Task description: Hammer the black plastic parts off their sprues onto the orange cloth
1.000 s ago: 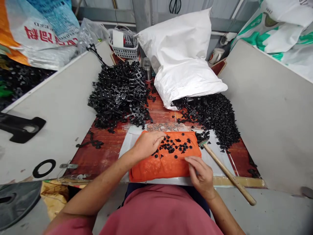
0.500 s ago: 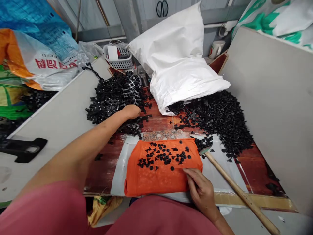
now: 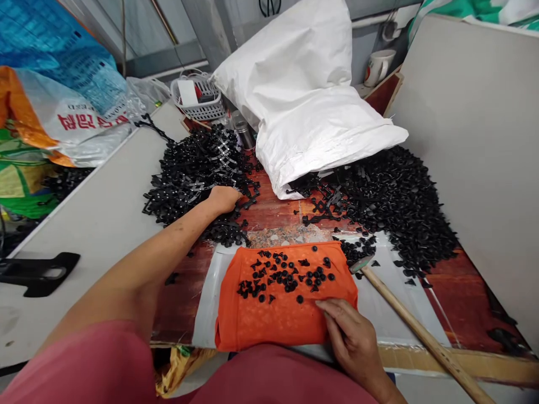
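My left hand reaches into the pile of black linked parts at the left; its fingers are hidden by the hand and the pile. My right hand rests at the right front of the orange cloth, thumb and fingertips pressed together, with whatever is between them too small to make out. Many small black pieces lie scattered on the cloth. Just right of the cloth a hammer lies with its head by some more small black pieces.
A white sack stands at the back, its mouth over a large black heap. Grey boards flank the work area. A grey basket, a metal canister and a mug are behind. Plastic bags hang over the left board.
The view has shifted and tilted slightly. My left hand is still at the left pile, a little lower beside it. My right hand keeps its pinched shape at the cloth.
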Tool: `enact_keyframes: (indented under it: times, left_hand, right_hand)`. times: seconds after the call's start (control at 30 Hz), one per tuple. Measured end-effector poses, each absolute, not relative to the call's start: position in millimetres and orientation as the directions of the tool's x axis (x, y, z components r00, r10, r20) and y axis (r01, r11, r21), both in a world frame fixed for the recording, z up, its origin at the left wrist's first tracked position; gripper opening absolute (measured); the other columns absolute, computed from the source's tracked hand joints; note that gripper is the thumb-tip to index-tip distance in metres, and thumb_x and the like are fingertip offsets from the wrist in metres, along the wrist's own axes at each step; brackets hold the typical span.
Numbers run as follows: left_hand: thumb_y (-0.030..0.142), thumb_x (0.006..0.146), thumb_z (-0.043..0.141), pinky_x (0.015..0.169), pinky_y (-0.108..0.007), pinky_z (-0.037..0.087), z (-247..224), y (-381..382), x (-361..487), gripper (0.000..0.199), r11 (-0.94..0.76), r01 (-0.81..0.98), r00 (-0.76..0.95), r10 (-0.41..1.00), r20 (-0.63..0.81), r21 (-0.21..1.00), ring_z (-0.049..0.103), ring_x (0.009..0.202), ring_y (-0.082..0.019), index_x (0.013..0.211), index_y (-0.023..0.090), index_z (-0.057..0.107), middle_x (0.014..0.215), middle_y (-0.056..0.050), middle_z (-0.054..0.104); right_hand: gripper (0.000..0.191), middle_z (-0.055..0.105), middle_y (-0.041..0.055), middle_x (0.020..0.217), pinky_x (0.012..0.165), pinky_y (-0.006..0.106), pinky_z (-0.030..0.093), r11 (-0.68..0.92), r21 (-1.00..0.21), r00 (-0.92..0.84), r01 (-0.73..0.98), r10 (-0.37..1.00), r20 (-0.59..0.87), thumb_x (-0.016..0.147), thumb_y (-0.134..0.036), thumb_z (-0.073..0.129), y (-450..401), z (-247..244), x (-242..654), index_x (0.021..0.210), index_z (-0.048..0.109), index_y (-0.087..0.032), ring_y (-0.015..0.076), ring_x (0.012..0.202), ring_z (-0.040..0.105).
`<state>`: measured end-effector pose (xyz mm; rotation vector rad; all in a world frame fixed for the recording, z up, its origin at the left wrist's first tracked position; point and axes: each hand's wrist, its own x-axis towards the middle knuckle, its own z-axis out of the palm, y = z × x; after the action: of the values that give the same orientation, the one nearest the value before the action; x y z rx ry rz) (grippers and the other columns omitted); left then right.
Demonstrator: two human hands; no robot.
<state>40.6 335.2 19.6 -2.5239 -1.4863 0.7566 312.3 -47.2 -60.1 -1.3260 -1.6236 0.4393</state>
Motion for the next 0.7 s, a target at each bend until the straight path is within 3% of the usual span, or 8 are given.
enact_keyframes:
  times: [0.2,0.4,0.57,0.63,0.7]
  left_hand:
    - [0.017,0.085,0.056,0.084,-0.030,0.045,16,331,39,0.033,-0.628,0.736,0.508,0.759,-0.408,-0.252,0.069,0.098,-0.025,0.109,0.030,0.075,0.098,-0.006,0.077]
    - [0.021,0.090,0.053,0.085,-0.033,0.044,22,328,54,0.030,-0.637,0.719,0.513,0.756,-0.407,-0.277,0.069,0.100,-0.028,0.111,0.021,0.076,0.104,-0.011,0.077]
    - [0.037,0.095,0.046,0.075,-0.032,0.043,53,301,59,0.036,-0.496,0.790,0.465,0.868,-0.177,-0.360,0.070,0.097,-0.031,0.105,0.019,0.075,0.102,-0.014,0.076]
    - [0.042,0.095,0.045,0.069,-0.029,0.040,69,264,54,0.037,-0.462,0.840,0.447,0.886,-0.119,-0.283,0.069,0.091,-0.029,0.105,0.021,0.074,0.097,-0.011,0.076]
    - [0.046,0.094,0.047,0.063,-0.028,0.035,78,213,46,0.036,-0.475,0.868,0.452,0.876,-0.168,-0.143,0.067,0.081,-0.024,0.100,0.022,0.073,0.089,-0.007,0.076]
  right_hand:
    - [0.042,0.078,0.0062,0.101,0.074,0.030,0.064,0.326,-0.768,0.059,0.551,0.903,0.425,0.093,-0.007,0.054,-46,-60,312,0.123,0.071,-0.031,0.0210,0.090,0.077]
    - [0.039,0.077,0.0066,0.101,0.075,0.031,0.062,0.298,-0.783,0.066,0.546,0.916,0.395,0.094,-0.007,0.054,-48,-60,311,0.120,0.073,-0.028,0.0202,0.091,0.075]
    - [0.037,0.076,0.0061,0.101,0.077,0.030,0.060,0.312,-0.785,0.082,0.535,0.906,0.416,0.094,-0.005,0.054,-50,-58,309,0.118,0.072,-0.025,0.0187,0.090,0.074]
    - [0.037,0.076,0.0058,0.100,0.077,0.030,0.059,0.317,-0.780,0.089,0.540,0.900,0.427,0.093,-0.004,0.055,-51,-58,308,0.118,0.072,-0.025,0.0182,0.089,0.073]
    - [0.037,0.075,0.0060,0.100,0.077,0.030,0.058,0.330,-0.763,0.089,0.556,0.889,0.449,0.094,-0.003,0.055,-53,-60,308,0.119,0.071,-0.024,0.0180,0.089,0.072]
